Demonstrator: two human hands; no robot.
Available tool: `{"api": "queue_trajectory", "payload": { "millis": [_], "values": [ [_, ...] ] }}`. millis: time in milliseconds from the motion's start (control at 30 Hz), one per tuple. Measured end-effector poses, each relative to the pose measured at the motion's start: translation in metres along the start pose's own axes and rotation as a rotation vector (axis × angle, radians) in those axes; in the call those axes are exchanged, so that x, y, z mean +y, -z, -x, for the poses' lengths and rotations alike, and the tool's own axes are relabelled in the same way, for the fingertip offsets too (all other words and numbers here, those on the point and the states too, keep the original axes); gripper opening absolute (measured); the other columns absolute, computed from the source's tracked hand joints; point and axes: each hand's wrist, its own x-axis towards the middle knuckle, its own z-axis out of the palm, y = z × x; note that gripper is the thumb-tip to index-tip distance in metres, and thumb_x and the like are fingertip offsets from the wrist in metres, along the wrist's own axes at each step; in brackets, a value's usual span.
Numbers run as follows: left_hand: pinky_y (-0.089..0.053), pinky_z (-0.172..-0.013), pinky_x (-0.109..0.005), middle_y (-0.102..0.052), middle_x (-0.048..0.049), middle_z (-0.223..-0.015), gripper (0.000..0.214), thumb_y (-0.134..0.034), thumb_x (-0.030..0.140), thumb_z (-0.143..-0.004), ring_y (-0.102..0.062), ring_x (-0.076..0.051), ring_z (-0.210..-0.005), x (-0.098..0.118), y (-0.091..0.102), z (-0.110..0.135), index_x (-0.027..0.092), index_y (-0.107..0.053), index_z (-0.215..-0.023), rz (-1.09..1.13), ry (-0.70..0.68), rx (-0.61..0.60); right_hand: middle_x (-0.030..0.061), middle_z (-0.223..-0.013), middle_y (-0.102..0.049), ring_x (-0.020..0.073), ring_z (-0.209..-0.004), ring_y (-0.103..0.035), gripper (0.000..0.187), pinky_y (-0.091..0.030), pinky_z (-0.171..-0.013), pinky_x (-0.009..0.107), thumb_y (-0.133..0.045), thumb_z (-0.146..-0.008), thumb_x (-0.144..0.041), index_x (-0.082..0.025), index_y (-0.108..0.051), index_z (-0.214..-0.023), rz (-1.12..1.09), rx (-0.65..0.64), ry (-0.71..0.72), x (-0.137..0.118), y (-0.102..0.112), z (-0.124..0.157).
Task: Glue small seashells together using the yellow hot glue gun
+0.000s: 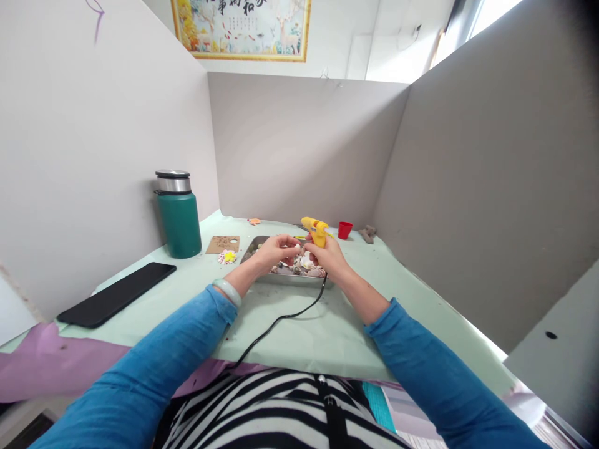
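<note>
My right hand (pixel 329 254) is wrapped round the handle of a yellow hot glue gun (pixel 316 229), whose black cord (pixel 281 318) runs down to the table's near edge. Close beside it, my left hand (pixel 278 251) pinches a small white piece (pixel 296 248) between thumb and fingertips; its kind is too small to tell. Both hands are over a metal tray (pixel 285 280) filled with shells and pebbles (pixel 304 265). Left of the tray lies a small round cluster (pixel 227 257) of white and pink bits with a yellow star-like shape on it.
A brown card (pixel 223 244) lies behind the cluster. Further left are a green bottle (pixel 179 218) and a long black flat object (pixel 119 293). A red cup (pixel 345 231) and a grey-brown lump (pixel 367 234) stand at the back right. Grey panels (pixel 304 143) enclose the table.
</note>
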Motion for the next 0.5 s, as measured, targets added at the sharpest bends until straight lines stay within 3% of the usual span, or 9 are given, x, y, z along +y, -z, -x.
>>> {"api": "queue_trajectory", "payload": {
  "millis": [300,500],
  "values": [
    [-0.048,-0.057,-0.027,-0.057,-0.0016,-0.068,0.038,-0.071,0.04,-0.068,-0.054,-0.01,-0.057,-0.0071,0.0051,-0.0043,0.011,-0.063,-0.092,0.088,0.03,-0.066,-0.0053,-0.057,-0.05,0.0071,-0.043,-0.042,0.027,-0.031,-0.037,0.019,-0.061,-0.061,-0.022,-0.017,-0.05,-0.085,-0.117,-0.042,-0.037,0.0046,0.0008,-0.0027],
    [-0.048,-0.058,-0.027,-0.059,-0.0025,-0.073,0.04,-0.078,0.033,-0.061,-0.055,-0.009,-0.058,-0.0084,0.0057,-0.005,0.011,-0.063,-0.091,0.095,0.044,-0.062,-0.0054,-0.055,-0.048,0.007,-0.042,-0.042,0.025,-0.032,-0.037,0.019,-0.061,-0.06,-0.021,-0.017,-0.051,-0.083,-0.111,-0.004,-0.055,0.0025,0.0002,-0.0023]
  ]
}}
